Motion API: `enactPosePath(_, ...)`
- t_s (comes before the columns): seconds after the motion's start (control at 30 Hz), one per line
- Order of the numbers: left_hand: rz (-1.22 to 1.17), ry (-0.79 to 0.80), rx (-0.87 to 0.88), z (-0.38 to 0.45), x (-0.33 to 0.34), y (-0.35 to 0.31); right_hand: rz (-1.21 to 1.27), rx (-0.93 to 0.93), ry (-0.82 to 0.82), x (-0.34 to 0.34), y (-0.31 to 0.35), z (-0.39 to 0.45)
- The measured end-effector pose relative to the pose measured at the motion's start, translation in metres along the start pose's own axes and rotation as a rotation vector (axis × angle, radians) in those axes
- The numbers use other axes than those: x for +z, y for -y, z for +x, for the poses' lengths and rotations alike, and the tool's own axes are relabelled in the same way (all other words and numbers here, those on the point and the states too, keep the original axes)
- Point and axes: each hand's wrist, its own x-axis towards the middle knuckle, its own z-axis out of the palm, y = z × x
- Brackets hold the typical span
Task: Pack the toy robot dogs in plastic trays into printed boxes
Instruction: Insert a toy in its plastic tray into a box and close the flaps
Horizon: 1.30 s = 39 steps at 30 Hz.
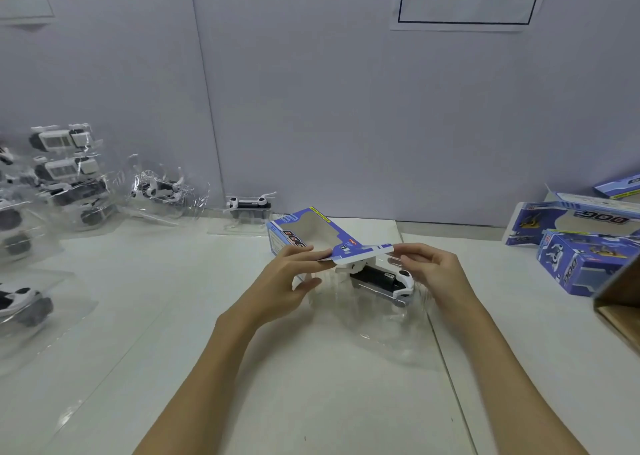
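Hands at table centre: left hand point(294, 271) pinches the near flap of the printed box point(313, 238), right hand point(427, 269) pinches its opposite corner, likely holding the mouth wide for the toy robot dog point(382, 278) in its clear plastic tray point(381, 319) at 6 o'clock of the box. "DOG" reads on its panel; finished boxes point(575, 246) lie at 3 o'clock.

Two hands work at one printed box point(320, 238) in the middle of the table, the left hand point(289, 274) and the right hand point(429, 269). One trayed robot dog point(381, 279) lies just under that box. One more trayed dog point(249, 205) stands behind it. Left of the box sit at least six trayed dogs, the pile point(65, 174) too tangled to count exactly. Right of the box lie about four printed boxes point(581, 243) and one brown carton point(620, 295).
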Motion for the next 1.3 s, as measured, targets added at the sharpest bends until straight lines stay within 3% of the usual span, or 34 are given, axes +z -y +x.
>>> enactPosePath(0.13,0.062,-0.115,0.021,0.000,0.006,-0.006,-0.019,-0.004,-0.062,0.010,0.005,-0.003)
enactPosePath(0.27,0.074,-0.228,0.022,0.002,0.012,-0.014,-0.228,0.140,0.124,0.015,0.009,-0.008)
enactPosePath(0.57,-0.131,-0.155,-0.049,0.000,0.013,-0.022,-0.167,0.165,-0.018,0.042,0.002,-0.010)
enactPosePath(0.63,-0.155,-0.120,-0.013,-0.001,0.016,-0.027,-0.182,0.146,-0.109,0.056,0.000,-0.010)
enactPosePath(0.77,-0.096,-0.042,0.012,0.000,0.020,-0.035,-0.277,0.083,-0.454,0.078,-0.003,-0.015)
enactPosePath(0.9,-0.026,-0.094,0.082,0.001,0.024,-0.036,-0.190,0.100,-0.568,0.076,0.002,-0.016)
enactPosePath(1.03,-0.017,-0.267,0.145,0.004,0.028,-0.034,-0.092,0.231,-0.358,0.062,0.003,-0.012)
enactPosePath(1.1,0.004,-0.359,0.148,0.006,0.030,-0.032,-0.093,0.204,-0.299,0.066,0.003,-0.015)
enactPosePath(1.2,-0.015,-0.477,0.120,0.007,0.027,-0.033,-0.139,0.042,-0.332,0.075,0.004,-0.020)
enactPosePath(1.3,-0.193,-0.642,0.038,0.008,0.019,-0.039,-0.236,-0.228,-0.252,0.080,0.007,-0.025)
